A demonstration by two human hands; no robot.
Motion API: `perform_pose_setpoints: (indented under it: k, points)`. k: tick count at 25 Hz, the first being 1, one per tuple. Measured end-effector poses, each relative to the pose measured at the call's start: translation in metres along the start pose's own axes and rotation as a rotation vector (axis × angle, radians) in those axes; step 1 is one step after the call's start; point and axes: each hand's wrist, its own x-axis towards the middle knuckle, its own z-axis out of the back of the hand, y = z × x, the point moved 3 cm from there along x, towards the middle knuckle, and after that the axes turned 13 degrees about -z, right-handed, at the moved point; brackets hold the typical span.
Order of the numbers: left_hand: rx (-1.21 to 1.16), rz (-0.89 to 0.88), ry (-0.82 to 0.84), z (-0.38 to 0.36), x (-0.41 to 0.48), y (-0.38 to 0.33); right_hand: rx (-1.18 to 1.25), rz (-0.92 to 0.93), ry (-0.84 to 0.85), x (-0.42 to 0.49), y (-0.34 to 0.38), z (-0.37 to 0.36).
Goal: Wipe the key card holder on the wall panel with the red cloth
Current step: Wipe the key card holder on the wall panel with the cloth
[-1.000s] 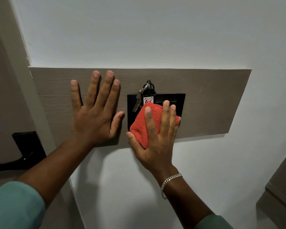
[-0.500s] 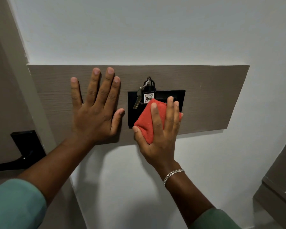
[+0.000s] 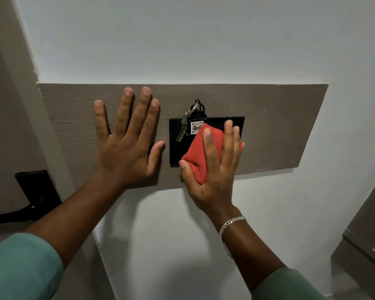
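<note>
The person's right hand (image 3: pixel 212 169) pressed a folded red cloth (image 3: pixel 200 153) flat against the black square key card holder (image 3: pixel 175 146) set in the grey-brown wood-grain wall panel (image 3: pixel 279 126). The left hand (image 3: pixel 126 146) lay open, fingers spread, on the panel beside it. Wiping looked mid-stroke; the next pass would need to clear the hanging silver key (image 3: pixel 182 132) and black numbered tag (image 3: pixel 197 124).

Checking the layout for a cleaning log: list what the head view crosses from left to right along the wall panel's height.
Black door handle → left hand flat on the wall panel → hanging key → red cloth under the right hand, on the black key card holder.
</note>
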Motion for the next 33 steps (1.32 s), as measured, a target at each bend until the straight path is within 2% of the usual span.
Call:
perform_pose_setpoints:
  k: [5,7,11,15,21,29,33]
  points:
    - [0.004,0.0,0.007,0.001,0.001,-0.002,-0.063,0.153,0.049,-0.008,-0.009,0.003]
    - [0.005,0.0,0.011,0.001,0.001,-0.002,-0.048,0.158,0.061,-0.006,-0.02,0.011]
    - [0.014,-0.001,0.009,0.0,0.0,-0.001,0.037,0.018,0.019,0.017,-0.017,0.018]
    - [0.011,-0.002,0.018,0.001,0.0,-0.001,0.027,0.017,0.04,0.03,-0.016,0.022]
    - [0.012,-0.001,0.01,0.002,0.001,-0.001,0.155,-0.179,0.004,0.02,-0.018,0.022]
    - [0.009,0.001,0.021,0.002,0.001,-0.001,0.083,0.088,0.075,0.023,0.002,0.018]
    - [0.01,0.004,0.026,0.002,0.001,0.0,0.025,0.122,0.079,0.026,0.004,0.02]
